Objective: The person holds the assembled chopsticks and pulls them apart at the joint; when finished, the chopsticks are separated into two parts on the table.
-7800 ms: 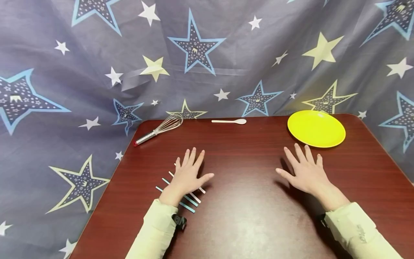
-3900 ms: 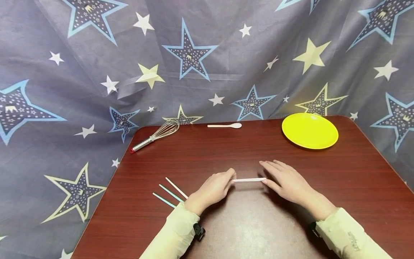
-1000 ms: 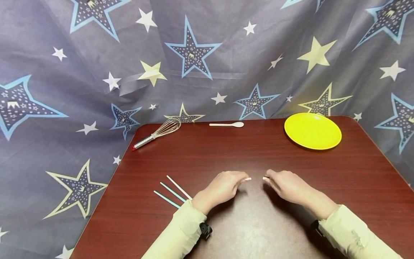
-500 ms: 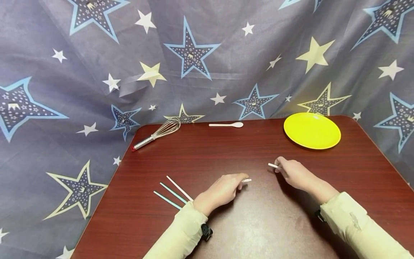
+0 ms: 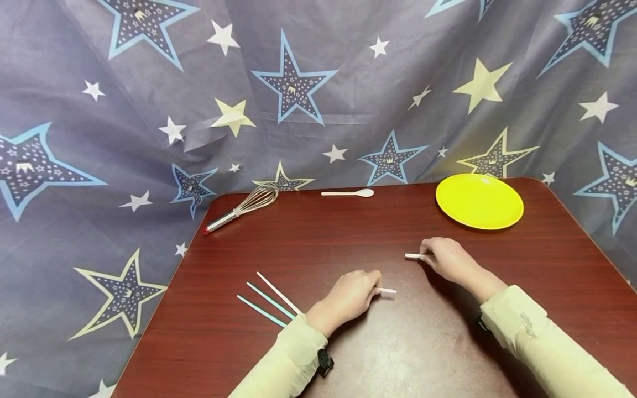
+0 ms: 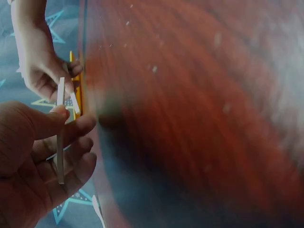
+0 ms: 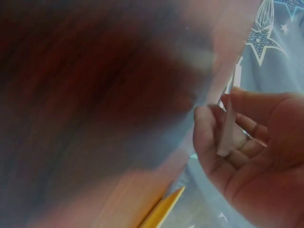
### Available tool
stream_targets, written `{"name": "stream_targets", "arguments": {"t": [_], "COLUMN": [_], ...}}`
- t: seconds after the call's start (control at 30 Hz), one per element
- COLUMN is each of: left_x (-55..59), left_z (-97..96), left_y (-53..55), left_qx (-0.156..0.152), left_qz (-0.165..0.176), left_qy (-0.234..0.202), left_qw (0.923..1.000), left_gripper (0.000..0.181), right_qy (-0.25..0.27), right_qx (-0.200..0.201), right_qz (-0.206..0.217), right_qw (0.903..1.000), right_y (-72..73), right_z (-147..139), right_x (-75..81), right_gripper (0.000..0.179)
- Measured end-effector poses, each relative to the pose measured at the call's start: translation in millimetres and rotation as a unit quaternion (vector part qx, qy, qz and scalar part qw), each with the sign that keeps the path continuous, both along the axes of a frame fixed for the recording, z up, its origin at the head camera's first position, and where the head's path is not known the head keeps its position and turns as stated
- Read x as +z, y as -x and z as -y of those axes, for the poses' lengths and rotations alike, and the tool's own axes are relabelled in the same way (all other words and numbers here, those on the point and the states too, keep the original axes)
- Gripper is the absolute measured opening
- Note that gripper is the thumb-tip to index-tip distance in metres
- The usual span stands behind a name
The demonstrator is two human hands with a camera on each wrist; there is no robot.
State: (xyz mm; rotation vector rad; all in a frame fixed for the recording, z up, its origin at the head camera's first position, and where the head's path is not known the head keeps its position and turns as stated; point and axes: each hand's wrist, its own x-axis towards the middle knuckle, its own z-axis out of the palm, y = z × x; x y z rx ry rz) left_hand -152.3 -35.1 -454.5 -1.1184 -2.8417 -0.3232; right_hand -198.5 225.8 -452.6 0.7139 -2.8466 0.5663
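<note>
Pinching a white stick [image 5: 389,291] in the left grip [image 5: 350,294] and a second stick [image 5: 412,256] in the right grip [image 5: 450,262], in front and left of the yellow plate [image 5: 480,201].

Pale glare is whitening the worktop [image 5: 385,351] toward its near edge in the bright head view. Both wrist views are looking dimmer, the worktop blurring.

A gap parts left hand [image 5: 350,294] from right hand [image 5: 449,261], a yellow plate [image 5: 480,202] obstructing beyond the latter.
</note>
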Motion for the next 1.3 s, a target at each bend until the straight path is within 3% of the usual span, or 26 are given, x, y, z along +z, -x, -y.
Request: {"name": "stream_targets", "arguments": {"t": [0.2, 0.3, 0.53, 0.77, 1.1, 1.3], "left_x": [-4.0, -5.3, -6.3, 1.7, 16.0, 16.2], "left_z": [-4.7, -6.7, -9.0, -3.9, 23.9, 44.5], "left_y": [-2.4, -3.0, -4.4, -4.6, -0.2, 1.9], "left_qx": [-0.012, -0.015, -0.015, -0.013, 0.024, 0.039], "left_qz": [-0.038, -0.054, -0.036, -0.020, -0.005, 0.001], "left_qy": [0.033, 0.047, 0.065, 0.068, 0.037, 0.012], "left_qw": [0.9987, 0.9973, 0.9971, 0.9974, 0.9990, 0.9992], "left_gripper": [0.016, 0.016, 0.018, 0.017, 0.013, 0.014], "right_qy": [-0.030, -0.040, -0.046, -0.042, -0.011, -0.007], "right_qx": [-0.056, -0.062, -0.051, -0.039, -0.033, -0.021], "right_qz": [0.012, 0.016, 0.019, 0.007, -0.045, -0.041], "right_qw": [0.9979, 0.9971, 0.9974, 0.9983, 0.9984, 0.9989], "right_y": [7.5, 9.9, 10.7, 7.4, -4.8, -12.7], "right_z": [3, 3, 5, 5, 7, 13], "right_x": [-0.3, -0.9, -3.4, -3.4, 3.4, 11.1], "right_gripper": [0.012, 0.013, 0.017, 0.014, 0.014, 0.010]}}
